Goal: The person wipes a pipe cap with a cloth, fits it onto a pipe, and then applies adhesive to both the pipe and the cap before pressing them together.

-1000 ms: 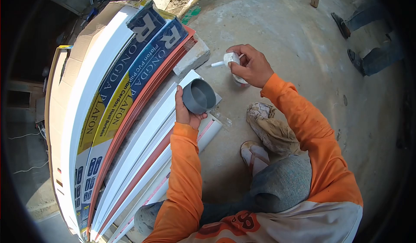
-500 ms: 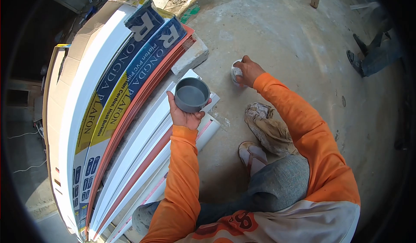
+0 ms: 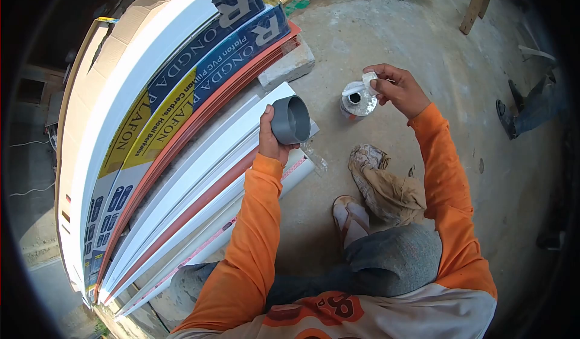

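Plainly, the left of the frame is filled by long packs (image 3: 151, 127), with white strips (image 3: 241, 135) laid beside them. Near the centre, the grey ring (image 3: 289, 121) is grasped by the left hand (image 3: 270, 141), its mouth turned toward the right. It is best held steady, with fingertips clear of the inner wall. Right of centre, the can (image 3: 362, 107) is stood upright on the floor (image 3: 393, 31), its dark opening uncovered. Just right of that opening, a white cap (image 3: 370, 85) is pinched between thumb and fingers by the right hand (image 3: 402, 94); whether the can is touched cannot be told. A light, level grip is advised, so that nothing is tipped or dripped.
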`<state>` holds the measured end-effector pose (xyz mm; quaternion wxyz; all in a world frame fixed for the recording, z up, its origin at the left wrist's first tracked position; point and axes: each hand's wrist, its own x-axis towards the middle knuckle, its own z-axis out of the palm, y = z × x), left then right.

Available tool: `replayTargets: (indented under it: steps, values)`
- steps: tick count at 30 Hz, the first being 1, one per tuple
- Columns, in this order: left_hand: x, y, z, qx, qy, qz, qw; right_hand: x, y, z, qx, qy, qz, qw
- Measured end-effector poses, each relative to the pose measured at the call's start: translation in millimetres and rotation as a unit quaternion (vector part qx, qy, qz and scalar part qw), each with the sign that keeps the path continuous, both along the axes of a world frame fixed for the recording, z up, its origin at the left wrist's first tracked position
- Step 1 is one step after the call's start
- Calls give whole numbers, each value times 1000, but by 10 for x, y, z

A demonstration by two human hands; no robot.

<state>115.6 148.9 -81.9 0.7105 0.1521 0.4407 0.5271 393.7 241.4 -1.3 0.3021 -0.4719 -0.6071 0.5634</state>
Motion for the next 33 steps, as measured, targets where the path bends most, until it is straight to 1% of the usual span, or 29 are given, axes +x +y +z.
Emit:
replayTargets:
  steps: [1, 2, 3, 4, 5, 7, 8, 10, 11, 13, 14, 16, 17, 19, 20, 22, 23, 25, 26, 27, 28, 29, 31, 32, 33]
  values:
    - [14, 7, -9, 5, 31, -7, 999, -80, -54, 18, 0, -1, 2, 1000]
    - [30, 13, -13, 11, 63, -14, 998, -167, -104, 36, -9, 7, 32, 999]
    - [46, 11, -8, 11, 63, -14, 998, -253, -150, 49, -18, 17, 62, 998]
    - [62, 6, 2, 18, 83, -14, 996, -343, -189, 27, -34, -7, 85, 996]
    - [72, 1, 10, 24, 103, -15, 994, -431, -231, -39, -34, -6, 84, 996]
    - [74, -6, 19, 31, 111, -25, 993, -585, -301, -177, 124, -118, 142, 975]
    - [72, -13, 28, 38, 118, -34, 992, -646, -323, -187, 123, -117, 141, 975]
    - [68, -25, 84, 24, 105, -39, 993, -734, -347, -198, 266, -144, 59, 951]
    - [66, -28, 117, 11, 91, -42, 995, -758, -344, -206, 265, -145, 57, 952]
    - [60, -27, 162, -9, 72, -42, 996, -772, -329, -227, 408, -74, 41, 909]
    - [54, -22, 169, -30, 54, -39, 997, -761, -341, -263, 408, -74, 39, 909]
    - [39, -11, 153, -33, 44, -39, 998, -743, -400, -317, 368, -121, 160, 908]
    - [44, -6, 144, -36, 34, -38, 998, -730, -424, -302, 368, -122, 158, 908]
    - [95, -21, 146, -38, 34, -35, 998, -719, -454, -217, 218, -146, 216, 940]
    - [112, -25, 151, -40, 36, -31, 998, -717, -430, -161, 217, -147, 216, 941]
    - [131, -25, 155, -41, 43, -30, 998, -707, -367, -80, 119, -152, 226, 955]
    - [139, -21, 154, -41, 52, -26, 997, -713, -367, -132, 119, -152, 225, 955]
    - [116, -7, 131, -41, 49, -28, 998, -743, -374, -296, 296, -138, 127, 937]
    - [94, 0, 122, -42, 46, -30, 998, -748, -381, -336, 295, -138, 127, 937]
    - [73, 1, 118, -42, 46, -29, 998, -755, -396, -364, 337, -126, 127, 924]
    - [49, -1, 115, -36, 35, -54, 997, -763, -409, -368, 378, -113, 127, 910]
    - [35, -6, 112, -30, 25, -80, 996, -759, -415, -354, 378, -112, 127, 910]
    - [40, -10, 120, -32, 40, -90, 995, -717, -419, -269, 299, -187, 188, 917]
    - [43, -12, 124, -33, 56, -100, 993, -684, -401, -210, 299, -187, 189, 917]
    - [47, -17, 124, -33, 55, -99, 993, -642, -366, -144, 261, -176, 213, 925]
